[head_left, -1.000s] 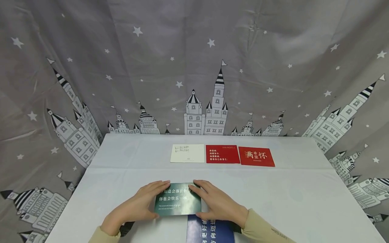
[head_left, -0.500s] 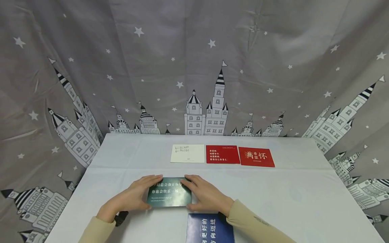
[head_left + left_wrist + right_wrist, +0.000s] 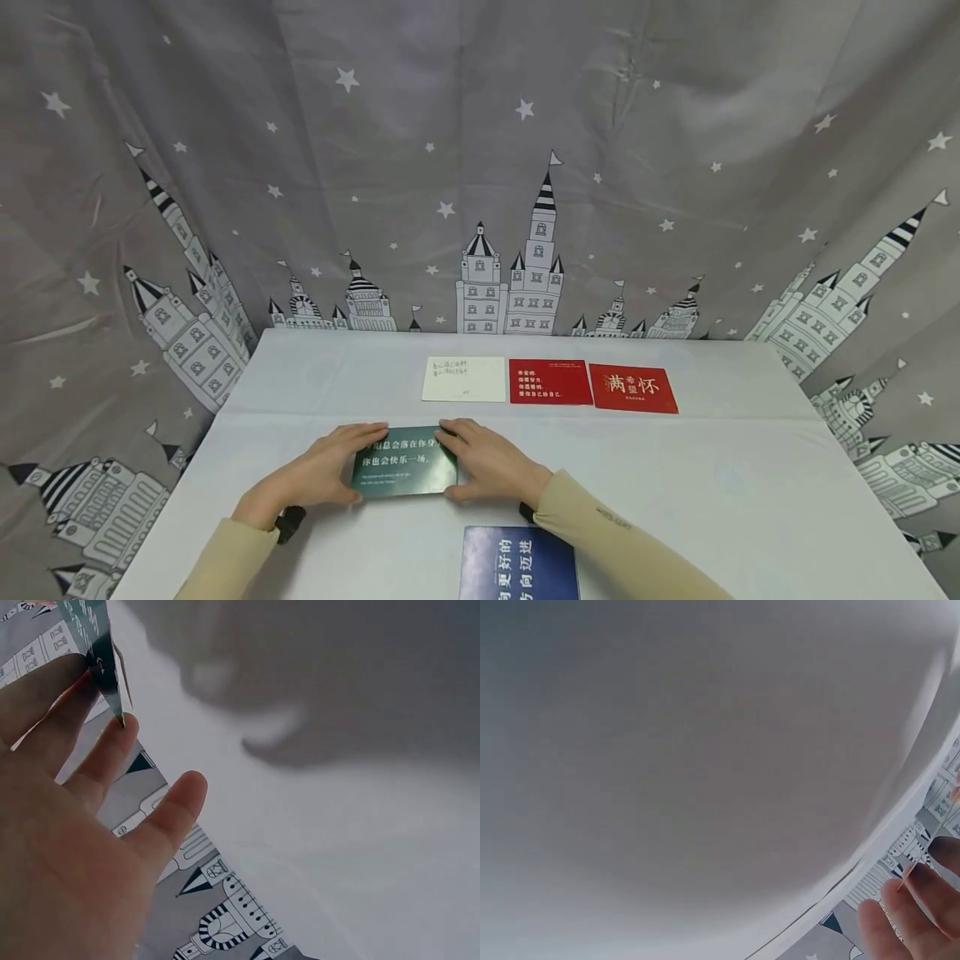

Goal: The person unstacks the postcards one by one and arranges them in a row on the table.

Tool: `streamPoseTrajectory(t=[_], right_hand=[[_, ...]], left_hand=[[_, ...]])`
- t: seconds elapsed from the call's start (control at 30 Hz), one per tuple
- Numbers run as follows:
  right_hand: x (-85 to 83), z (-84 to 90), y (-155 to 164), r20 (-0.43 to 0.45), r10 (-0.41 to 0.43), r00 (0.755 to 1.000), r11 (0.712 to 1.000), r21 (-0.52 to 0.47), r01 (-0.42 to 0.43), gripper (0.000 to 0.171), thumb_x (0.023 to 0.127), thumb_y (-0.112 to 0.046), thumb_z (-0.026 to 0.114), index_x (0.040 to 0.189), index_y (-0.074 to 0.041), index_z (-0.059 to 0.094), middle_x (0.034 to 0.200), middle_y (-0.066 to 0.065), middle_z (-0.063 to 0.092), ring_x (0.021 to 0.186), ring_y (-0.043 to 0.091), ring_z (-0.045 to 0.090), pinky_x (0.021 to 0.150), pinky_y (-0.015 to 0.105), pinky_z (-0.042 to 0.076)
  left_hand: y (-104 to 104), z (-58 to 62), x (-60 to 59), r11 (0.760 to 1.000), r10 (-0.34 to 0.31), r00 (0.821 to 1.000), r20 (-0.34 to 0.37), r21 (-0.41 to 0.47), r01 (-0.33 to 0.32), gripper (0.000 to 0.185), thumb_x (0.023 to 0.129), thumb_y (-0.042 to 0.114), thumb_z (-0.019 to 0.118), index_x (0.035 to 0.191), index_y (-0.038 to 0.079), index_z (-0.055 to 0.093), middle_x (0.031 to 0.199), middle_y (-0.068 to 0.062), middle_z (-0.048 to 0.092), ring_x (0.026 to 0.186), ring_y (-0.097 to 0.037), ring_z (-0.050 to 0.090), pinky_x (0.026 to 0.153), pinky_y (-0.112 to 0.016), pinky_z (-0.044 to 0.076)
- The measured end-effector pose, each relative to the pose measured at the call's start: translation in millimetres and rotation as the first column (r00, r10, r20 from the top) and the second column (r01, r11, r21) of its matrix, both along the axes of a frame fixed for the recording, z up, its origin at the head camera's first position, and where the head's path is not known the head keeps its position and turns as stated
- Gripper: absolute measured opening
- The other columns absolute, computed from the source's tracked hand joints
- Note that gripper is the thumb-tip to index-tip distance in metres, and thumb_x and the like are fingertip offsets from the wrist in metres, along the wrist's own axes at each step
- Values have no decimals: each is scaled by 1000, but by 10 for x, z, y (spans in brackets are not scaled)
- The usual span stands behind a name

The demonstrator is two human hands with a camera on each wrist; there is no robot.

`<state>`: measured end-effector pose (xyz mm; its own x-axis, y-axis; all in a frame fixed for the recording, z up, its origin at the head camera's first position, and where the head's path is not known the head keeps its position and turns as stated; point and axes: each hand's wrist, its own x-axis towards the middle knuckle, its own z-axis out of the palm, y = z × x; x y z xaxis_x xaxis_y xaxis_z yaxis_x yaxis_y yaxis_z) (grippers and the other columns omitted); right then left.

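A dark green card printed with white characters is held level between both hands, over the left-centre of the table. My left hand grips its left end and my right hand its right end, thumbs at the near edge and fingers at the far edge. From the left wrist, the green card appears nearly edge-on, with a thin pale edge beside it, possibly another card. In the right wrist view only fingertips of the right hand and a thin card edge show. A blue card lies nearer me, its lower part cut off.
Towards the back of the white table lie a cream card with handwriting, a red card and a second red card in a row. A grey curtain with castles and stars hangs behind the table.
Both hands have carried the green card left and away from me. It no longer overlaps the blue card in the head view. The cards in the back row have stayed put.
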<state>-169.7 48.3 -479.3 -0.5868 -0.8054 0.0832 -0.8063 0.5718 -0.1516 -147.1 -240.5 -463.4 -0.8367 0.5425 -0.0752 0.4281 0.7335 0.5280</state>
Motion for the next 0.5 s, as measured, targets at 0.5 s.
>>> streamPoseTrajectory(t=[0.5], right_hand=[[-179, -45, -306, 22, -15, 1000, 1000, 6, 15, 79, 82, -48, 68, 143, -3, 43, 147, 12, 39, 134, 22, 37, 110, 27, 28]], left_hand=[[-215, 39, -158, 995, -3, 1000, -26, -96, 1, 91, 62, 12, 84, 141, -3, 43, 145, -21, 38, 130, -46, 34, 99, -66, 31]])
